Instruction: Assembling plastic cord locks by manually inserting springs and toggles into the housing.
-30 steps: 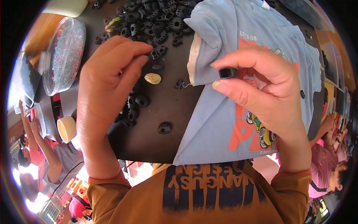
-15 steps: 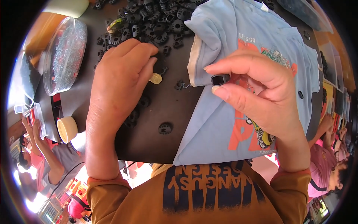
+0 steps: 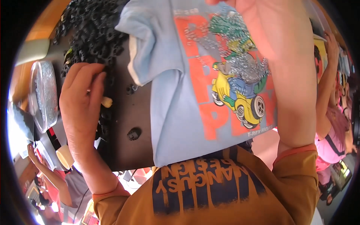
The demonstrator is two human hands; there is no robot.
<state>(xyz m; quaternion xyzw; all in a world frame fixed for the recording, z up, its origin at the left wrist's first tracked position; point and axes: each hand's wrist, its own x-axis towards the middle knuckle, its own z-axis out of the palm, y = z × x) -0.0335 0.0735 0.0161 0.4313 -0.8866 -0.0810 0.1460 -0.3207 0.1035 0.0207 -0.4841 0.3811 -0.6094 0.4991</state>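
Fingers and thumb nearly meet on the left hand [image 3: 83, 88], near black parts [image 3: 95, 39]; the right hand [image 3: 262, 28] has shifted to the view's top edge (what either holds, I cannot tell).

From above the left hand [image 3: 80, 82] and right hand [image 3: 270, 32], one wide head view faced down, close over the desk [image 3: 123, 152].

Tabletop [image 3: 125, 112] lane between black pile [image 3: 95, 32] and shirt [image 3: 172, 123]

Small black parts [image 3: 93, 32] — loosely heaped, a few lying apart.
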